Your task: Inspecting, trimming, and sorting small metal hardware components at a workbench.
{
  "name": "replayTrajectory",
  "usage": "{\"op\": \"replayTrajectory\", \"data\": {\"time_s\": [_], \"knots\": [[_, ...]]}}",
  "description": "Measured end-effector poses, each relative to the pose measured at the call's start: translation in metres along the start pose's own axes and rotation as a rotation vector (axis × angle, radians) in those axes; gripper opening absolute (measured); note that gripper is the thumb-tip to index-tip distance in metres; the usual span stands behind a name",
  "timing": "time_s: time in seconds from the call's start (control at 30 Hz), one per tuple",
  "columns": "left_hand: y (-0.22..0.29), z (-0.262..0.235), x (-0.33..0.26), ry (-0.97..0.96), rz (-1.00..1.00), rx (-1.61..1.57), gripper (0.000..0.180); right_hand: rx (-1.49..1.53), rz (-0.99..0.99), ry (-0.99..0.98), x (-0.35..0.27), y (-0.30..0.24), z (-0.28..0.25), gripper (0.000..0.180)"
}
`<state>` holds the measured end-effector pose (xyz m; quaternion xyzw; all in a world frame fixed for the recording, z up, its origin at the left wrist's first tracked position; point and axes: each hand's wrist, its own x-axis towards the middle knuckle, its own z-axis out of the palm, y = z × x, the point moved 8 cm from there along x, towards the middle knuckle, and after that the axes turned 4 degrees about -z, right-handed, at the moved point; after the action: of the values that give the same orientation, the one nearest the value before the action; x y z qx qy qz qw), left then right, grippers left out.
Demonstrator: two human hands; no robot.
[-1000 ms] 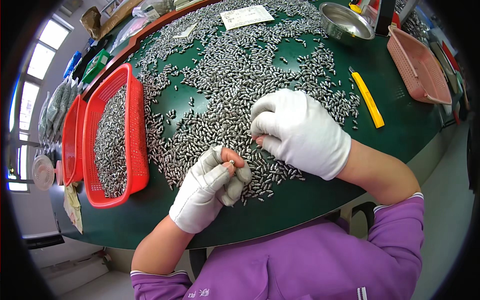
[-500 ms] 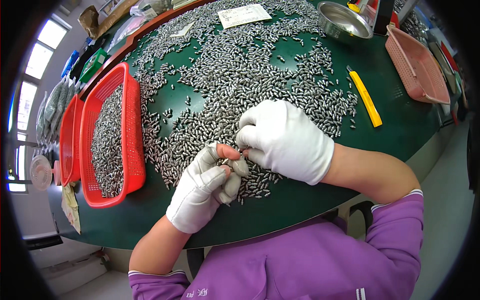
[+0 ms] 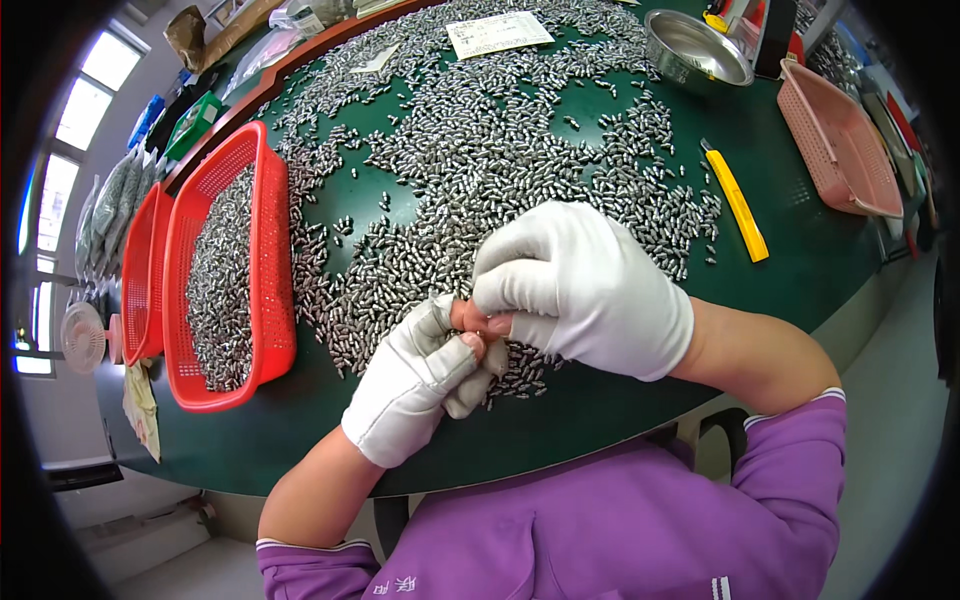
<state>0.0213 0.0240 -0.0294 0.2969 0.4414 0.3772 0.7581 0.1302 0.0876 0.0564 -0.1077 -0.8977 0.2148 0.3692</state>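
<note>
Green table: its dark top lies under the filled red basket and runs well out to the right of it, curving along my body.
Metal pieces: small, silvery and tapered, they spread in one loose sheet right of the filled red basket and on past its far end; more are heaped inside it.
Filled red basket: long, with perforated walls, its right side just beside the nearest loose pieces.
Second red basket: just left of the filled red basket, perforated too.
Pink basket: far to the right of the filled red basket, well apart.
Steel bowl: round and shiny, right of the filled red basket and farther from me.
Right hand: white-gloved, right of the filled red basket; I have its fingers bent inward, bare tips meeting those of my other hand.
Left hand: gloved likewise, nearer the filled red basket; my thumb and forefinger come close together, the other fingers curled. The tips overlap, so I cannot tell whether either hand grips a piece.
Paper slip: on the pieces, beyond and right of the filled red basket.
Yellow cutter: well right of the filled red basket, lying on bare tabletop.
</note>
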Motion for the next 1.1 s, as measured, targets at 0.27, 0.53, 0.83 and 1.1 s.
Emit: {"op": "replayTrajectory", "data": {"time_s": [0.27, 0.53, 0.83, 1.1], "knots": [[0.004, 0.000, -0.001, 0.016, 0.057, 0.034, 0.022, -0.297, 0.164, -0.124, -0.014, 0.033, 0.004, 0.013], [0.005, 0.002, 0.000, 0.041, 0.043, 0.057, 0.025, -0.398, 0.206, -0.175, -0.016, 0.035, 0.005, 0.008], [0.006, -0.003, 0.001, 0.021, 0.068, -0.044, 0.020, -0.291, 0.239, -0.094, -0.013, 0.031, -0.014, 0.004], [0.005, -0.004, 0.000, 0.000, 0.057, -0.130, 0.028, -0.298, 0.240, -0.265, -0.021, 0.028, 0.010, 0.010]]}}
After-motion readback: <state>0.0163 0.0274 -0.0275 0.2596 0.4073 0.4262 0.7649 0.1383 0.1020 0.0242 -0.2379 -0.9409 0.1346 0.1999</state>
